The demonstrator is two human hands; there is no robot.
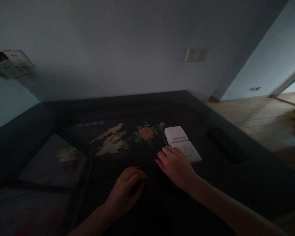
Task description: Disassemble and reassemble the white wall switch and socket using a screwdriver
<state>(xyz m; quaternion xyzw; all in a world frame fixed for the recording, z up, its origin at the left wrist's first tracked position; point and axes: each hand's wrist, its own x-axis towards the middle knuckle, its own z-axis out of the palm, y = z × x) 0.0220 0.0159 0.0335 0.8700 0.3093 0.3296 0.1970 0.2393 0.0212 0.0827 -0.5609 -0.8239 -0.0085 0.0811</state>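
My right hand [175,164] rests at the lower left edge of a white wall-socket plate [193,151], its fingers curled and a ring on one of them. A thin rod [164,139] shows beyond the fingertips; its near end goes out of sight at the hand, and whatever the fingers hold is hidden. Touching the plate's far side is a white plastic box [176,133], perhaps a socket cover or back box. To the left, my left hand [129,183] lies loosely closed on the dark tabletop, with nothing visible in it.
The dark glossy table [127,111] carries a printed bird and a flower [146,133]. A dark oblong case [226,144] lies right of the socket plate. On the wall are a double socket [196,54] and, far left, several socket plates [13,64]. Wooden floor [255,111] shows right.
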